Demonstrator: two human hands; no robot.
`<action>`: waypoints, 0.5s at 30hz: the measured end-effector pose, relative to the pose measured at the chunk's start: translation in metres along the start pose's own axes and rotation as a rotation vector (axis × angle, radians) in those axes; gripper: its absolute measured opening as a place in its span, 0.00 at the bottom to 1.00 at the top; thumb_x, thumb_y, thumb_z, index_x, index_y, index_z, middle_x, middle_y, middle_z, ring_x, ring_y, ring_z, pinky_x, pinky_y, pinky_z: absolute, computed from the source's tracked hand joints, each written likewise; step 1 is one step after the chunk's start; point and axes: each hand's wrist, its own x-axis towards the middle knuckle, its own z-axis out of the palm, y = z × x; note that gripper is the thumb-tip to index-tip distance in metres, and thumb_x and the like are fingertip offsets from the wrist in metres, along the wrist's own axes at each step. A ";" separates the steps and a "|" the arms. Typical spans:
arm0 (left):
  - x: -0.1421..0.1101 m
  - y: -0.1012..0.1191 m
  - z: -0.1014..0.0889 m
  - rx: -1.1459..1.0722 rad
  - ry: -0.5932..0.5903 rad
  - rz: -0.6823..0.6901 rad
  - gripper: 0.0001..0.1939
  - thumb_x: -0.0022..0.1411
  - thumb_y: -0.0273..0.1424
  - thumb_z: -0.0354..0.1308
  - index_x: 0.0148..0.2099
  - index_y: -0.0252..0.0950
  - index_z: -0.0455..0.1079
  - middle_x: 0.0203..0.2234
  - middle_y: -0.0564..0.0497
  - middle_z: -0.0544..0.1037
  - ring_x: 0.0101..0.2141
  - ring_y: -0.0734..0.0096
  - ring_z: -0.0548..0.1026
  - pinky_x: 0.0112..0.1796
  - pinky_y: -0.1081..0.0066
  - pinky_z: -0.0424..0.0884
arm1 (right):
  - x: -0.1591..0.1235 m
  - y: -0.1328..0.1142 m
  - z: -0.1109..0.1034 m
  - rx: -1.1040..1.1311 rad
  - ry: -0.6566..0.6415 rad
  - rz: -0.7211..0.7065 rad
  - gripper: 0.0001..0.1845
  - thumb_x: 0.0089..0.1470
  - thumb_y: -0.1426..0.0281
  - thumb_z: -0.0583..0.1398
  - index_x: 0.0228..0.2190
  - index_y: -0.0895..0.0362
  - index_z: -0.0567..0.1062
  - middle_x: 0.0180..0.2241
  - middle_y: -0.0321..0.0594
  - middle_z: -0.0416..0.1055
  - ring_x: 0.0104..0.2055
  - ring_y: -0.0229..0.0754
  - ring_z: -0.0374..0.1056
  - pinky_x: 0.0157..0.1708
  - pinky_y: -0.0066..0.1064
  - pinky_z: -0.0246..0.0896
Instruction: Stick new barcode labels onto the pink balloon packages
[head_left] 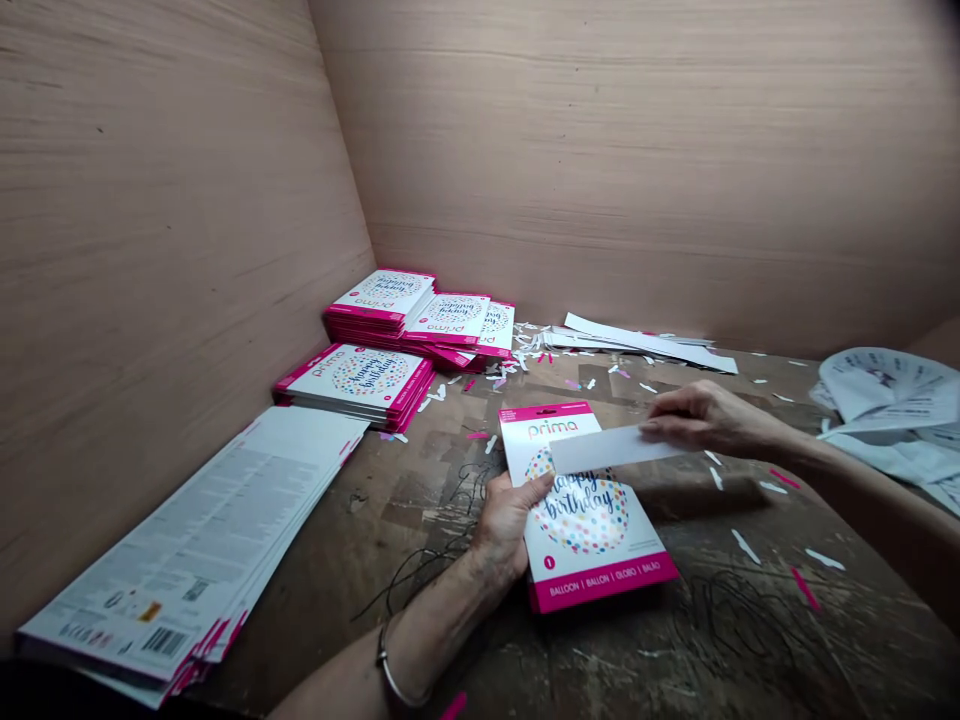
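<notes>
My left hand grips the left edge of a pink and white "happy birthday" balloon packet that lies on the worn wooden table. The thumb presses on the packet's face. My right hand pinches one end of a white paper strip and holds it across the upper part of the packet. A bracelet sits on my left wrist.
Stacks of the same packets lie at the back left, and a fanned row of packets lies face down along the left wall. White strips and paper scraps litter the back. Folded white balloons lie far right. Plywood walls close in left and behind.
</notes>
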 end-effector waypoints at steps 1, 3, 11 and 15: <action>0.000 0.000 0.000 0.000 -0.002 0.004 0.16 0.40 0.20 0.65 0.37 0.25 0.72 0.32 0.37 0.79 0.37 0.47 0.76 0.44 0.51 0.68 | -0.001 0.001 0.003 0.008 -0.026 0.012 0.21 0.50 0.53 0.54 0.23 0.57 0.72 0.17 0.33 0.59 0.20 0.33 0.52 0.18 0.26 0.44; 0.001 0.000 0.000 0.004 -0.002 0.008 0.16 0.41 0.20 0.64 0.37 0.25 0.71 0.31 0.37 0.79 0.36 0.48 0.76 0.44 0.51 0.68 | 0.000 0.002 0.008 0.000 -0.057 0.030 0.20 0.50 0.53 0.54 0.23 0.57 0.72 0.17 0.32 0.58 0.20 0.33 0.52 0.19 0.26 0.43; -0.001 0.000 0.000 0.004 -0.010 0.006 0.18 0.41 0.21 0.65 0.38 0.24 0.71 0.33 0.35 0.78 0.37 0.47 0.76 0.44 0.51 0.67 | 0.007 -0.001 0.019 -0.042 -0.089 0.011 0.19 0.51 0.55 0.54 0.20 0.57 0.69 0.17 0.32 0.60 0.19 0.33 0.52 0.19 0.27 0.42; -0.001 0.001 0.000 0.016 -0.008 0.004 0.18 0.40 0.21 0.65 0.38 0.24 0.71 0.34 0.35 0.78 0.37 0.46 0.76 0.44 0.50 0.67 | 0.008 -0.002 0.023 -0.042 -0.095 0.006 0.19 0.51 0.54 0.53 0.22 0.56 0.70 0.17 0.32 0.60 0.20 0.34 0.53 0.19 0.27 0.43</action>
